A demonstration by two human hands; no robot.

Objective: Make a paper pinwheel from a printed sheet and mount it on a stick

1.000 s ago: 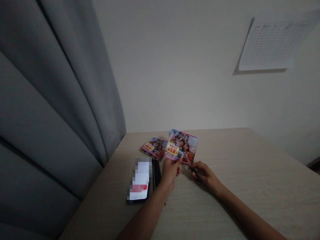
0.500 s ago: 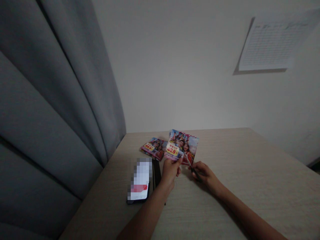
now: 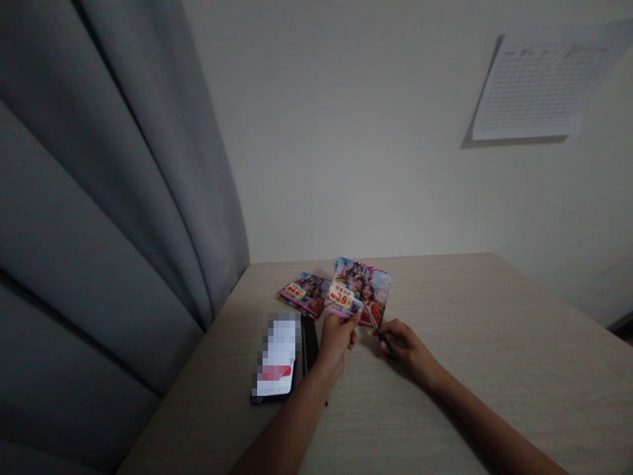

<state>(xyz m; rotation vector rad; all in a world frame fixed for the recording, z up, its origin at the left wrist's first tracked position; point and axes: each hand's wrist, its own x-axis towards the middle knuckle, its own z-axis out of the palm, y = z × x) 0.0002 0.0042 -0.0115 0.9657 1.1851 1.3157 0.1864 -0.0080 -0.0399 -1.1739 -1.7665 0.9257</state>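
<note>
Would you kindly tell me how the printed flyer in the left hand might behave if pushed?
The printed flyer is probably fairly stiff, as it looks nearly flat beyond the left hand, which grips its lower edge. It is likely light, being thin and held in one hand. A hard push could bend it, given that thinness.

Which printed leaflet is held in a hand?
The rightmost leaflet, gripped at its lower edge by the left hand; the leaflet pile beside it lies on the table.
</note>
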